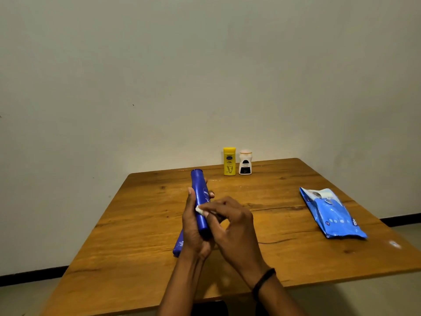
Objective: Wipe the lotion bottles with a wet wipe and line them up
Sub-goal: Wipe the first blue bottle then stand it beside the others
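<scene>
While the left hand (193,229) grips the blue bottle (200,192) tilted above the table (141,224), the right hand (234,226) pinches a folded wipe (199,209) against its side. Advice: rub lengthwise, turning the bottle — cap to base. Yellow bottle (229,161) and white bottle (245,163) stand side by side at the far edge — probably the line to join.

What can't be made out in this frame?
Head view:
1. Wipe: only a white tip shows; the right hand hides the rest.
2. Blue bottle: its lower end is covered by the left hand gripping it.
3. Blue thing lying on the table: mostly behind the left hand; possibly another bottle.
4. Yellow bottle and white bottle: label text too small to read.
</scene>
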